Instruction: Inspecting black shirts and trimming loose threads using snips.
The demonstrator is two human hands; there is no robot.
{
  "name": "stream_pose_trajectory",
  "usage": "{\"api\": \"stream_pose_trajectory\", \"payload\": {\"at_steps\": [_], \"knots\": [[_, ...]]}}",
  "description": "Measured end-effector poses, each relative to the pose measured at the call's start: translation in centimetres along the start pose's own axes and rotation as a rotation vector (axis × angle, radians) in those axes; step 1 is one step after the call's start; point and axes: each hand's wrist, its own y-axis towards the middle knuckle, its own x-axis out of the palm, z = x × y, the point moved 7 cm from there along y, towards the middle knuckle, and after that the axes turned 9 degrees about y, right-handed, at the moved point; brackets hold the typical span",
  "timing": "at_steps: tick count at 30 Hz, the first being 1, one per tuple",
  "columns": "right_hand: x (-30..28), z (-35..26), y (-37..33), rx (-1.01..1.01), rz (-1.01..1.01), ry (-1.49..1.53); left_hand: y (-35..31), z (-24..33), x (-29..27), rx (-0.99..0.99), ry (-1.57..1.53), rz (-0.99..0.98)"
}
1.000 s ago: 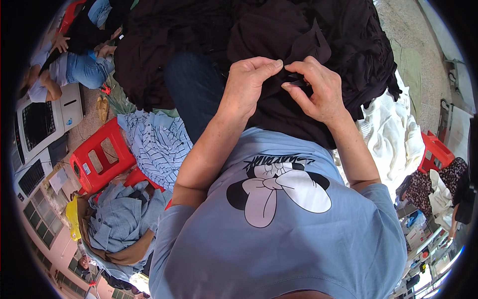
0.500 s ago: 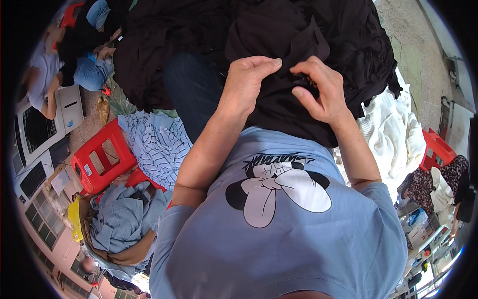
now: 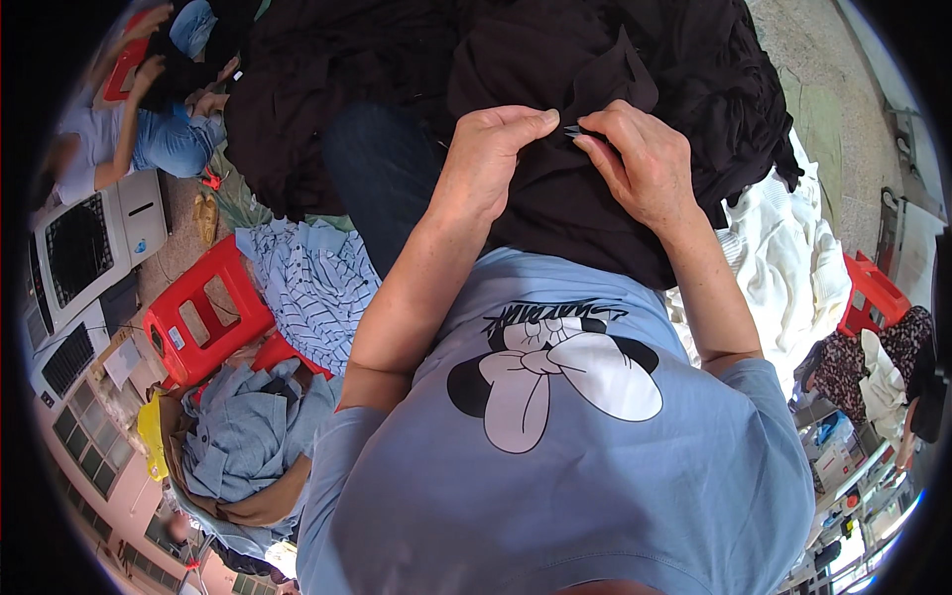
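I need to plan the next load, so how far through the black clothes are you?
Done: cannot tell; no finished stack shows. In hand: left hand and right hand pinch one spot on the black garment in the lap. Left: the heap of black clothes beyond looks large; white clothes lie at right.

Left hand and right hand pinching black garment on lap, red stool nearby

A black garment is lying crumpled across the person's lap, its dull, soft cloth bunching into loose folds. A small fold near its upper middle is being pinched up between the fingers of both hands, while the rest is draping down toward the light blue shirt.
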Motion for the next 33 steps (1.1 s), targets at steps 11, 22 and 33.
{"api": "stream_pose_trajectory", "payload": {"at_steps": [11, 22, 33], "knots": [[0.2, 0.2, -0.1, -0.028, 0.019, 0.020, 0.1, -0.3, 0.0, -0.041, 0.008, 0.014], [0.3, 0.4, -0.2, -0.012, -0.010, 0.020, 0.0, -0.1, 0.3, -0.024, 0.032, 0.021], [0.0, -0.1, -0.4, 0.005, 0.056, 0.012, 0.1, -0.4, 0.0, -0.046, 0.016, 0.048]]}}
